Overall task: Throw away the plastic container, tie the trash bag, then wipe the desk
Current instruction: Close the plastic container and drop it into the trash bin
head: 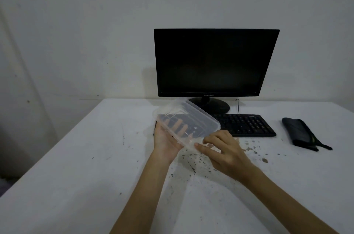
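Observation:
A clear plastic container (188, 120) is held tilted above the white desk (76, 166), in front of the monitor. My left hand (165, 141) supports it from below on the left, with the fingers showing through the plastic. My right hand (222, 149) pinches its near right corner. A folded black cloth (300, 132) lies on the desk at the right. Dark crumbs and stains (193, 164) are scattered over the desk under and beside my hands. No trash bag is in view.
A black monitor (214, 63) stands at the back of the desk against the wall. A black keyboard (247, 125) lies in front of it, partly behind the container. The desk's left edge runs diagonally toward the lower left.

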